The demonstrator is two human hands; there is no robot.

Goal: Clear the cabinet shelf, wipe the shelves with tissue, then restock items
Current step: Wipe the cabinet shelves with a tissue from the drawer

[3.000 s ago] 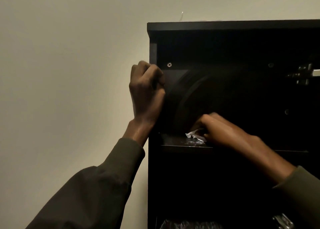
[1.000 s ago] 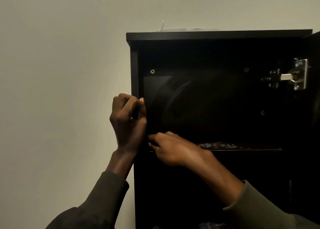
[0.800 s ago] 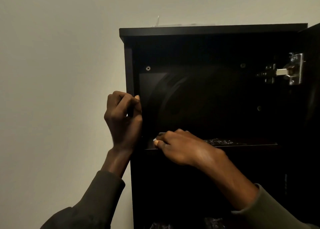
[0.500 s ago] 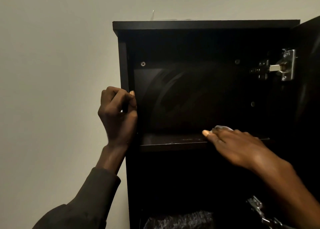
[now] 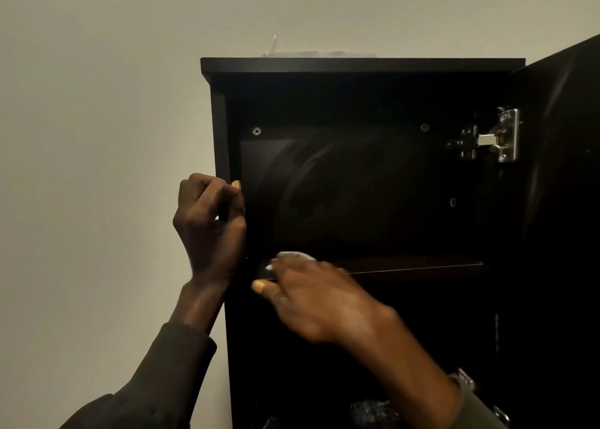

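Observation:
A tall black cabinet (image 5: 357,65) stands against the wall with its door (image 5: 565,201) swung open to the right. My left hand (image 5: 207,224) grips the cabinet's left side panel, fingers curled round its front edge. My right hand (image 5: 311,295) lies on the left end of the upper shelf (image 5: 422,268) with a white tissue (image 5: 293,256) held under its fingers. Only a small edge of the tissue shows above the fingers. The rest of the upper shelf is bare and dark.
A metal hinge (image 5: 487,139) sits at the upper right inside the cabinet. Something shiny and crinkled (image 5: 370,410) lies on a lower level, mostly hidden by my right arm. A thin clear object (image 5: 318,53) rests on the cabinet top. A pale wall fills the left.
My right hand with the tissue has swept from the middle of the shelf back to its left end. My left hand has kept its grip on the side panel.

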